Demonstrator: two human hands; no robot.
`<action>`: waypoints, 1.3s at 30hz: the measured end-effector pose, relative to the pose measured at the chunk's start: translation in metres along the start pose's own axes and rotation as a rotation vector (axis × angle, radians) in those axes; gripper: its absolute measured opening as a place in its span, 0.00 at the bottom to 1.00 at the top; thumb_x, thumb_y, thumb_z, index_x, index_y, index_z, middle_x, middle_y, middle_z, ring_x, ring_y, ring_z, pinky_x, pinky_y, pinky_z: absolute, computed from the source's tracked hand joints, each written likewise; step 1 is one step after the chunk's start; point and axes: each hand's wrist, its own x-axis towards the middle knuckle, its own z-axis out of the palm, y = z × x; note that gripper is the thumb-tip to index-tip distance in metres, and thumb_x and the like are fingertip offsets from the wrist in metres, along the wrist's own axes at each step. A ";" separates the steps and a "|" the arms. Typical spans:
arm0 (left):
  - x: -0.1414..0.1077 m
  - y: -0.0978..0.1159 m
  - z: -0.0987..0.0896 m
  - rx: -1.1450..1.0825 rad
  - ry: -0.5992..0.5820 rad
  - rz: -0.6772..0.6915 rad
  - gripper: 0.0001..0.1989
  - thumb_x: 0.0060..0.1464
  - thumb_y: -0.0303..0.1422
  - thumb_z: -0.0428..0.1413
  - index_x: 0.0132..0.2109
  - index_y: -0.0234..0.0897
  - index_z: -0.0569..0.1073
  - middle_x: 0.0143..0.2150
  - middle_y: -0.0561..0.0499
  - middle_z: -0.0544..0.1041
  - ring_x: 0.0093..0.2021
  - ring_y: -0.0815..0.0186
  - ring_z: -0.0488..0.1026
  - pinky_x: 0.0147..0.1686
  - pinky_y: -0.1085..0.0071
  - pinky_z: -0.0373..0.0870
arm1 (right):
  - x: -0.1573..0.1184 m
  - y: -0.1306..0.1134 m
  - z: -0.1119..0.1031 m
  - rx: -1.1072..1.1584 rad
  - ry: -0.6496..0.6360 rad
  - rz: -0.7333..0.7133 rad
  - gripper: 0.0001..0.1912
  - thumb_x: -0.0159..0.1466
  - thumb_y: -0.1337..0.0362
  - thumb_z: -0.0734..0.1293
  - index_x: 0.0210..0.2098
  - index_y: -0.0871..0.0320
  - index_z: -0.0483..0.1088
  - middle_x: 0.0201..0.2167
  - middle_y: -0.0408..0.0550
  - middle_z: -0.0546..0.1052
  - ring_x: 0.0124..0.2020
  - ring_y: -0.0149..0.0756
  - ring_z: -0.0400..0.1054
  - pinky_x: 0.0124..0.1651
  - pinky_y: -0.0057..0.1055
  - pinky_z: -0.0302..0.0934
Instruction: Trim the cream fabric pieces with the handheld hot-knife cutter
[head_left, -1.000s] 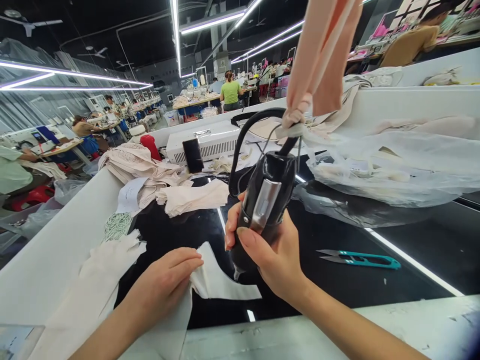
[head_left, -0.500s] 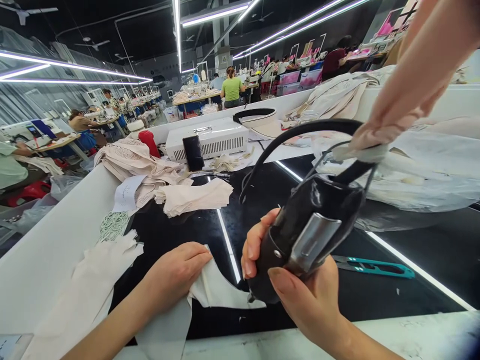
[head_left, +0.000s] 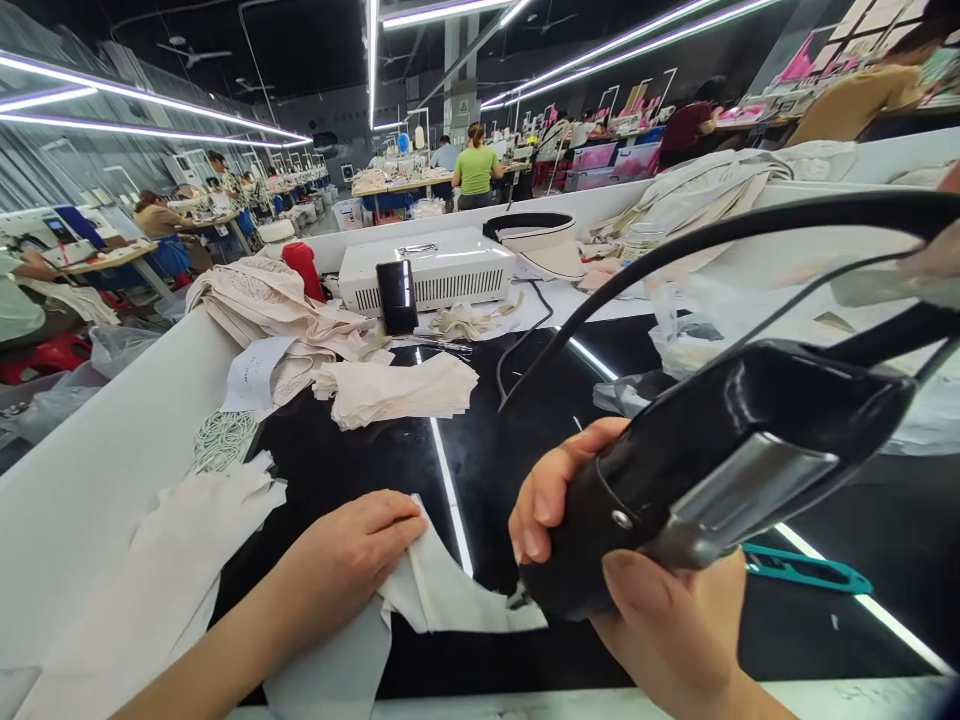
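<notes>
My right hand (head_left: pixel 637 560) is closed around a black hand-held tool (head_left: pixel 720 460) with a metal lever on its side and a thick cable from its top. The tool tilts toward the left, and its small metal tip is at the curved edge of a white fabric piece (head_left: pixel 465 595). My left hand (head_left: pixel 352 550) presses its closed fingers on the other end of that piece and holds it on the black table surface (head_left: pixel 375 455). Teal thread snips (head_left: pixel 814 570) lie to the right, partly behind my right hand.
Fabric stacks (head_left: pixel 405 388) and a paper slip (head_left: pixel 255 375) lie left of centre, with cream cloth (head_left: pixel 150 570) nearer me. At the back stand a white vented box (head_left: pixel 435 270), a phone (head_left: pixel 397 298) and a sun visor (head_left: pixel 544 250). The cable (head_left: pixel 675 245) arches rightward.
The top of the tool has tipped to the right and its cable has swung that way, while its tip stays at the fabric edge. My left hand stays on the fabric piece.
</notes>
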 end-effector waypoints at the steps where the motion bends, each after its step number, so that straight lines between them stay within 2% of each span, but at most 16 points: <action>1: -0.001 0.000 0.001 -0.007 0.000 -0.010 0.17 0.70 0.20 0.48 0.59 0.34 0.74 0.56 0.42 0.78 0.55 0.62 0.78 0.57 0.67 0.79 | 0.003 0.001 0.002 0.007 0.005 -0.005 0.18 0.63 0.51 0.77 0.48 0.46 0.71 0.28 0.41 0.74 0.21 0.36 0.69 0.22 0.34 0.68; 7: -0.001 0.002 0.006 -0.029 0.026 -0.018 0.16 0.71 0.21 0.47 0.59 0.34 0.73 0.55 0.43 0.78 0.55 0.61 0.78 0.56 0.67 0.79 | 0.030 0.022 0.019 0.042 0.072 -0.056 0.21 0.61 0.52 0.79 0.47 0.49 0.70 0.29 0.39 0.75 0.22 0.34 0.70 0.25 0.34 0.67; 13: 0.002 0.005 0.008 -0.041 0.007 -0.029 0.16 0.71 0.20 0.46 0.58 0.34 0.72 0.56 0.42 0.78 0.56 0.60 0.78 0.58 0.64 0.78 | 0.045 0.041 0.034 0.034 0.016 -0.052 0.19 0.63 0.53 0.77 0.45 0.49 0.68 0.29 0.37 0.75 0.23 0.32 0.70 0.28 0.32 0.68; 25: 0.002 0.005 0.012 -0.067 0.033 -0.007 0.15 0.68 0.17 0.49 0.57 0.28 0.73 0.55 0.40 0.78 0.55 0.58 0.77 0.58 0.63 0.78 | 0.049 0.055 0.034 0.035 0.004 -0.098 0.17 0.64 0.56 0.77 0.46 0.51 0.68 0.30 0.37 0.76 0.24 0.30 0.71 0.27 0.29 0.70; 32: 0.003 0.005 0.011 -0.058 0.014 -0.015 0.16 0.68 0.17 0.50 0.58 0.29 0.72 0.56 0.40 0.78 0.56 0.57 0.77 0.58 0.62 0.78 | 0.046 0.057 0.036 0.049 -0.008 -0.092 0.15 0.65 0.58 0.76 0.44 0.51 0.67 0.29 0.36 0.76 0.24 0.29 0.70 0.28 0.28 0.70; 39: 0.002 0.006 0.012 -0.033 0.047 -0.003 0.15 0.69 0.18 0.48 0.57 0.29 0.73 0.55 0.39 0.78 0.55 0.57 0.78 0.57 0.61 0.80 | 0.043 0.053 0.036 0.022 -0.009 -0.087 0.14 0.66 0.60 0.75 0.46 0.51 0.67 0.30 0.37 0.76 0.24 0.29 0.71 0.28 0.29 0.71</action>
